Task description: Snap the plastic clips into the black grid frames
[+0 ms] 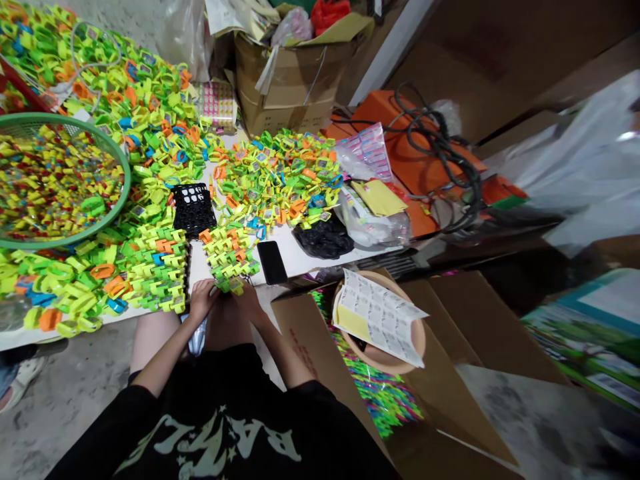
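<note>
My left hand point(201, 298) and my right hand point(249, 298) meet at the near edge of a low white table point(300, 252). Both are closed around a small green and yellow plastic toy piece point(231, 285) held between them. Just beyond the hands lies a neat stack of the same green, yellow and orange pieces point(229, 253). A black phone point(272, 262) rests to the right of that stack. A black perforated tray point(193, 209) sits a little farther back.
Heaps of coloured plastic pieces point(273, 175) cover the table, and a green basket point(123, 175) at the left holds more. An open cardboard box point(320, 360) with a round bowl point(419, 343) and a printed sheet point(377, 317) stands at my right. Cables point(440, 147) lie beyond.
</note>
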Demonstrator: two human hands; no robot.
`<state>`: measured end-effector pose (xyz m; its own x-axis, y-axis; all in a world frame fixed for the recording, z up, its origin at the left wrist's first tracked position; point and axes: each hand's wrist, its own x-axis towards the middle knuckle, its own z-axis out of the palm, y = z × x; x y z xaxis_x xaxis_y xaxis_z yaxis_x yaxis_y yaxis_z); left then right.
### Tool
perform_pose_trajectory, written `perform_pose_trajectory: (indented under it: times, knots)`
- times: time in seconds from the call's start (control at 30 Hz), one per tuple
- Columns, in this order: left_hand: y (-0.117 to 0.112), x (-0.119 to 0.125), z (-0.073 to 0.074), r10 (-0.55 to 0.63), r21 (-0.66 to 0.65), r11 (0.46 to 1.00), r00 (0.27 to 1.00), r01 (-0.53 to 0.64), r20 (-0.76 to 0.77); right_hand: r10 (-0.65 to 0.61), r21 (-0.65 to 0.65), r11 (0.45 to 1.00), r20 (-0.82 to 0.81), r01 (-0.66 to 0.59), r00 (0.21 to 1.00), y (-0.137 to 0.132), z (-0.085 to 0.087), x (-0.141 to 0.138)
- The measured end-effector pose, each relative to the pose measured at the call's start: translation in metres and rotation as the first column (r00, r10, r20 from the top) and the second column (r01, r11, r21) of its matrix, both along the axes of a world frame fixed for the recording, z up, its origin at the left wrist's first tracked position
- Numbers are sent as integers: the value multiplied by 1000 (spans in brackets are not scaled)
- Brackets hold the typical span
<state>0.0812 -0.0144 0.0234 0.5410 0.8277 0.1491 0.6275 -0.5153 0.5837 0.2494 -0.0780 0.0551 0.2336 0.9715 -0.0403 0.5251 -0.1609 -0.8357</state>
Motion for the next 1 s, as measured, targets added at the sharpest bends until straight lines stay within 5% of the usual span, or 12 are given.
perform_pose_trajectory:
  times: [0.4,0.67,0.87,1.0]
  knots:
    - [2,1,-9,6,2,1000,1000,-6,-10,180,-81,983,233,-166,956,18,-10,7]
    - [5,0,-20,15,-5,1000,1000,-15,-13,228,-36,973,28,-227,973,14,-7,16]
    - [4,0,-20,18,19,1000,999,-18,-27,111,-173,969,-331,-176,937,-3,8,62]
    - [4,-1,-21,16,38,999,999,-15,-29,-88,-266,964,-264,16,960,10,19,101]
